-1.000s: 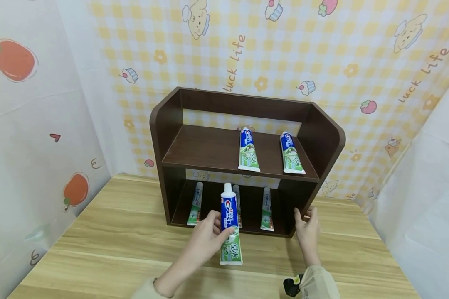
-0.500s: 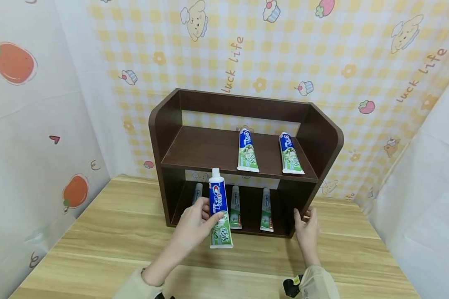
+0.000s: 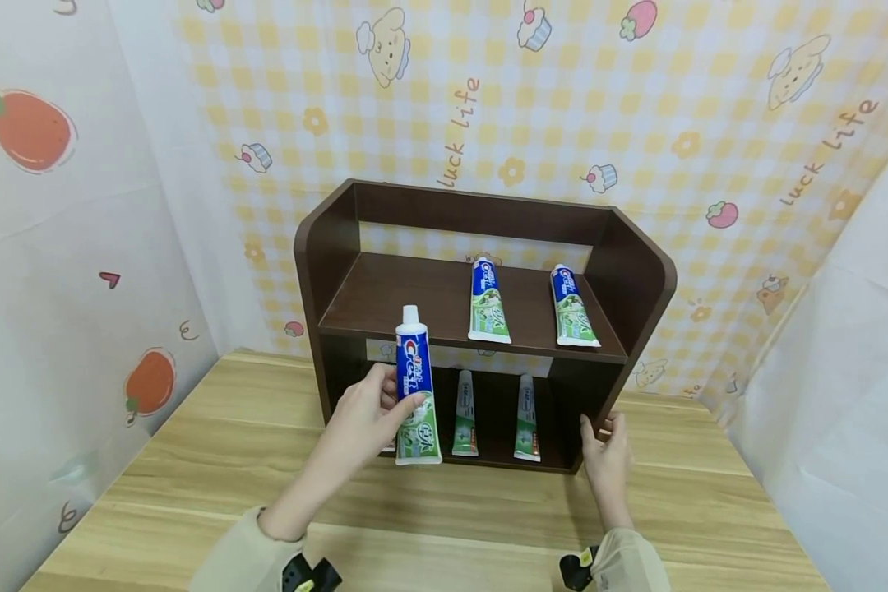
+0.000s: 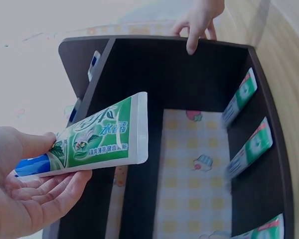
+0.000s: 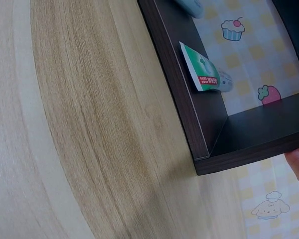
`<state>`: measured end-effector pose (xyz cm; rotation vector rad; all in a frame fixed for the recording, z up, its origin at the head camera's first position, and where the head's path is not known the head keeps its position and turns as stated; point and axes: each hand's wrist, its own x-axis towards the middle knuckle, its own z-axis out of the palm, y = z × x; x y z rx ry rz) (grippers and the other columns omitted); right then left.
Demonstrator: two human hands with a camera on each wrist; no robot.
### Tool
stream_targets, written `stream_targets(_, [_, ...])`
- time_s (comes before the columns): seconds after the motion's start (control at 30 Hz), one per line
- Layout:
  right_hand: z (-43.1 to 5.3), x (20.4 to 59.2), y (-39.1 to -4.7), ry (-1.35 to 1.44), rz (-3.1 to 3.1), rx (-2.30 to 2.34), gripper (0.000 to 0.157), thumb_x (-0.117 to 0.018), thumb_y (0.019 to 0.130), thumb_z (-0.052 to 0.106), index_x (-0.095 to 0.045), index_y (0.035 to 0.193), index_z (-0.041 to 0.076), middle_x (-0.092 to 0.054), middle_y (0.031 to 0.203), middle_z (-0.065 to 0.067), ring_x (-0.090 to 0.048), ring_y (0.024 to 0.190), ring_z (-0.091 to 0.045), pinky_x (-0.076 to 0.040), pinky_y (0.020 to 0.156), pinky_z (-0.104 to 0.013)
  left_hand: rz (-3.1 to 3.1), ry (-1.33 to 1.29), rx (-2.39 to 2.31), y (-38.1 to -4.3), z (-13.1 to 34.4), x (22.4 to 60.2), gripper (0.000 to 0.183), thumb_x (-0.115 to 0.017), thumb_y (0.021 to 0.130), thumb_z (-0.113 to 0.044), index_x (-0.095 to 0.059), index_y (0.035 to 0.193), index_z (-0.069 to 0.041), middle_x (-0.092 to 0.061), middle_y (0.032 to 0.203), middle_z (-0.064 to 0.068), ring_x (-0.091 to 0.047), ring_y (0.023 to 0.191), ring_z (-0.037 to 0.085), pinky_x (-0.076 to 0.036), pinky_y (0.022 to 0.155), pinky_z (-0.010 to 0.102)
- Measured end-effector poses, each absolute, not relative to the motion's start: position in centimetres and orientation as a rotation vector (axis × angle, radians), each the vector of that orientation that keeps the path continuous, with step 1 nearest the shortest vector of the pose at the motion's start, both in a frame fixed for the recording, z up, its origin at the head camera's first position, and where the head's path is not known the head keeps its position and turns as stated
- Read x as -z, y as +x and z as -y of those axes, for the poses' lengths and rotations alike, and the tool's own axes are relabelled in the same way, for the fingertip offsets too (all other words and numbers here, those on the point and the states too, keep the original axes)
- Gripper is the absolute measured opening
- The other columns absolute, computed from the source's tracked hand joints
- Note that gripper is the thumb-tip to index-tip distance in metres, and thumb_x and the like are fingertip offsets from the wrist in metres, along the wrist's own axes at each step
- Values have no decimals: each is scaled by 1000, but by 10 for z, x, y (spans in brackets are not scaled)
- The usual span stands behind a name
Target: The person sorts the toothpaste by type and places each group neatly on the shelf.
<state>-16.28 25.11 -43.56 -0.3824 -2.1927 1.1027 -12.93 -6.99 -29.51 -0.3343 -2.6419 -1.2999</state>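
Observation:
My left hand (image 3: pixel 361 418) pinches a blue-and-green toothpaste tube (image 3: pixel 414 358) between thumb and fingers, white cap up, in front of the dark brown two-tier shelf (image 3: pixel 407 292). In the left wrist view the tube's flat white end points toward the shelf. My right hand (image 3: pixel 607 460) grips the shelf's right side panel low down, thumb on the front edge. Two similar toothpaste tubes (image 3: pixel 490 302) lie on the right half of the upper tier. Grey-and-green toothpaste tubes (image 3: pixel 464 415) lie on the lower tier; the leftmost is mostly hidden behind my left hand.
The shelf stands on a wood-grain table (image 3: pixel 215 460) against a yellow checked backdrop (image 3: pixel 429 123). White printed cloth (image 3: pixel 67 288) hangs at the left, and plain white cloth (image 3: pixel 836 353) at the right. Bare board shows on the upper tier's left half.
My left hand has carried the toothpaste tube left and up, from before the lower tier's middle toward the upper tier's left edge. The right hand keeps its hold on the side panel.

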Motion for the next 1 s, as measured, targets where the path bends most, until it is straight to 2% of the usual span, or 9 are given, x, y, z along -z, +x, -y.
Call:
stream_targets(0.23, [-251,435,-162,-388,2184,-1081,20,-59,86,13,-49,97,0,-60,91,-19,-62,78,-31,-43,59,-19,2619,-389,1192,-137,82,278,37,-64,86,-21,-52,113,1,-61,87,10,-57,74,16,-51,65,26])
stream_targets(0.5, [-251,436,-163,-389,2194,-1102,20,-59,87,13,-48,98,1,-60,92,-19,-62,78,-29,-43,58,-17,2603,-406,1170,-146,92,259,40,-61,88,-21,-49,115,4,-61,90,14,-57,77,19,-51,67,28])
stream_targets(0.83, [-251,435,-162,-390,2197,-1111,20,-58,87,15,-48,98,1,-60,93,-20,-63,82,-34,-43,60,-22,2624,-384,1105,-160,102,235,42,-58,90,-24,-48,119,4,-63,97,17,-60,83,24,-52,71,34])
stream_targets(1.0, [-251,435,-162,-383,2194,-1106,20,-58,87,13,-48,97,0,-59,92,-19,-61,77,-27,-43,59,-18,2642,-352,1104,-174,105,222,45,-56,91,-26,-45,121,5,-61,101,19,-59,89,28,-51,77,37])
